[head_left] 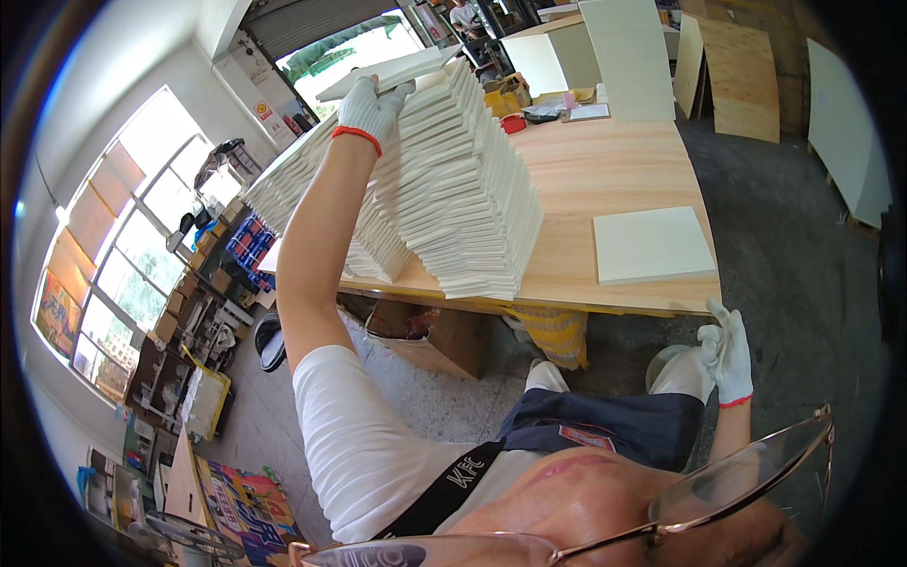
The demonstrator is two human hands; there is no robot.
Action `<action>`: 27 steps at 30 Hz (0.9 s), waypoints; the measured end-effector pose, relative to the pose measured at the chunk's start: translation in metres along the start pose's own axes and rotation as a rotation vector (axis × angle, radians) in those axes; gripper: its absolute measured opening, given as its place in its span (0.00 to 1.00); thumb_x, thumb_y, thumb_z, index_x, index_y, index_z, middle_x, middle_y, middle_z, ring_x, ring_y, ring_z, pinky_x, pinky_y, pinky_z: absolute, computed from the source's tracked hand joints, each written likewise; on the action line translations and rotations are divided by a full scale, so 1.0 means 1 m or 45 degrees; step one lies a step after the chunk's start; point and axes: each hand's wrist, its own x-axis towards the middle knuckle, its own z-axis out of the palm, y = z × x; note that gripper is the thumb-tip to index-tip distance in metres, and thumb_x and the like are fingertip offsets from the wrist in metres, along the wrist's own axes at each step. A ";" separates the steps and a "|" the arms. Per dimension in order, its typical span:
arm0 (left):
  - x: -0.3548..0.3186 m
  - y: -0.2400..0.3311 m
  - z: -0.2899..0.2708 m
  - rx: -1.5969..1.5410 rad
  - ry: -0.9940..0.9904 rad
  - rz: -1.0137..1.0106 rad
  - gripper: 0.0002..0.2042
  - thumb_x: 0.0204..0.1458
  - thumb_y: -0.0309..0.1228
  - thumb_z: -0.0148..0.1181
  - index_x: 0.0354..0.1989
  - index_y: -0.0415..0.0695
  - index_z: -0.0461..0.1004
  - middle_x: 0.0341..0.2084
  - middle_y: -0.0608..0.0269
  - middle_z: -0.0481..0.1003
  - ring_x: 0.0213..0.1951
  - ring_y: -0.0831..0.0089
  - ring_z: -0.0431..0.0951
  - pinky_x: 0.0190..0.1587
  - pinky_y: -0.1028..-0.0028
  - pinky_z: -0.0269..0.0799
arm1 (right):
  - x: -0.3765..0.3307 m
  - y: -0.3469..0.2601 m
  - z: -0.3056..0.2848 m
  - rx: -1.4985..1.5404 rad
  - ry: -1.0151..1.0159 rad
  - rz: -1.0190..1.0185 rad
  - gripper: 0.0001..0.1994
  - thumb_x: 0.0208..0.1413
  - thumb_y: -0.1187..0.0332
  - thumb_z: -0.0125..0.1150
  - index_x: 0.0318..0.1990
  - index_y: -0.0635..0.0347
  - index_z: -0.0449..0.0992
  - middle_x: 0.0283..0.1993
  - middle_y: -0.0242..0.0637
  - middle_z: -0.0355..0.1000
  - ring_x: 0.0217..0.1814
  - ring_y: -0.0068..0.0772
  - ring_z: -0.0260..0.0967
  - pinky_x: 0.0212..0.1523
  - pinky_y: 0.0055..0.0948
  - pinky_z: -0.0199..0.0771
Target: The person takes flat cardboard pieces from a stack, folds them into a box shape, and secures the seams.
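My left hand [370, 107] covers part of the top white panel [392, 71], so I can't see how far its fingers wrap underneath. Behind that hand, the far stack [288, 180] is largely screened by my arm. Below my right hand [727, 354], the counter [605, 170] hides its own legs.

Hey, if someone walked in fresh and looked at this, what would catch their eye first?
Most striking is the tall, leaning stack of white boards on the wooden table, with the gloved left hand raised at its top, touching the uppermost board. A single white board lies flat near the table's front right corner. Just below that edge, the gloved right hand hangs free, fingers spread, holding nothing.
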 end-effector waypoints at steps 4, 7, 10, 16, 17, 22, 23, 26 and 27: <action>0.005 -0.002 -0.003 -0.037 -0.008 -0.062 0.18 0.60 0.26 0.51 0.55 0.31 0.57 0.54 0.49 0.62 0.54 0.58 0.70 0.56 0.57 0.75 | 0.000 0.002 -0.009 0.024 -0.043 -0.022 0.26 0.67 0.48 0.43 0.60 0.60 0.64 0.27 0.43 0.76 0.17 0.24 0.71 0.13 0.13 0.62; 0.018 0.004 -0.015 0.136 0.025 0.009 0.17 0.63 0.27 0.44 0.54 0.31 0.52 0.53 0.36 0.61 0.56 0.39 0.67 0.55 0.50 0.75 | 0.001 0.004 -0.009 0.049 -0.016 -0.007 0.26 0.66 0.48 0.44 0.59 0.61 0.64 0.27 0.43 0.76 0.17 0.25 0.72 0.14 0.14 0.64; -0.002 -0.003 0.004 0.044 0.065 -0.016 0.17 0.64 0.28 0.44 0.54 0.29 0.51 0.53 0.33 0.60 0.56 0.35 0.67 0.54 0.51 0.76 | -0.002 0.001 -0.009 0.056 0.018 -0.024 0.25 0.66 0.49 0.44 0.59 0.61 0.64 0.27 0.43 0.76 0.17 0.25 0.71 0.14 0.14 0.65; -0.013 0.004 0.001 -0.078 0.120 -0.071 0.20 0.64 0.30 0.44 0.57 0.29 0.49 0.56 0.29 0.58 0.58 0.34 0.64 0.58 0.50 0.73 | 0.001 0.004 -0.007 -0.010 0.003 -0.025 0.25 0.67 0.49 0.43 0.59 0.61 0.64 0.26 0.42 0.76 0.15 0.23 0.68 0.13 0.14 0.62; -0.016 0.005 0.001 -0.075 0.083 -0.144 0.21 0.64 0.31 0.44 0.58 0.29 0.48 0.57 0.28 0.57 0.59 0.35 0.63 0.59 0.51 0.71 | 0.000 0.003 -0.006 -0.017 0.026 -0.033 0.25 0.67 0.49 0.42 0.59 0.61 0.64 0.26 0.42 0.75 0.15 0.22 0.68 0.13 0.14 0.61; -0.061 0.027 0.000 -0.270 -0.073 -0.362 0.28 0.65 0.40 0.43 0.62 0.28 0.46 0.61 0.27 0.53 0.63 0.36 0.59 0.63 0.50 0.66 | 0.004 0.007 -0.005 -0.021 0.041 -0.009 0.25 0.67 0.50 0.42 0.59 0.62 0.64 0.26 0.41 0.75 0.15 0.21 0.67 0.13 0.14 0.61; -0.069 0.032 -0.007 -0.330 -0.125 -0.385 0.29 0.65 0.40 0.43 0.63 0.28 0.45 0.62 0.27 0.52 0.63 0.36 0.58 0.63 0.50 0.64 | 0.005 0.008 -0.009 -0.018 0.038 -0.004 0.25 0.67 0.50 0.42 0.59 0.62 0.64 0.26 0.41 0.75 0.15 0.21 0.67 0.12 0.14 0.60; -0.112 0.029 -0.011 -0.397 0.007 -0.219 0.33 0.64 0.42 0.45 0.70 0.36 0.40 0.65 0.32 0.51 0.65 0.42 0.57 0.65 0.49 0.61 | 0.009 0.012 -0.012 -0.017 0.121 0.026 0.25 0.67 0.48 0.43 0.58 0.60 0.64 0.25 0.40 0.74 0.13 0.21 0.63 0.11 0.16 0.58; -0.129 0.021 -0.007 -0.388 -0.064 -0.099 0.32 0.64 0.41 0.45 0.70 0.37 0.42 0.64 0.32 0.52 0.65 0.43 0.57 0.65 0.49 0.61 | 0.008 0.012 -0.013 -0.016 0.170 0.029 0.26 0.66 0.47 0.43 0.58 0.59 0.65 0.25 0.40 0.73 0.12 0.21 0.61 0.10 0.17 0.57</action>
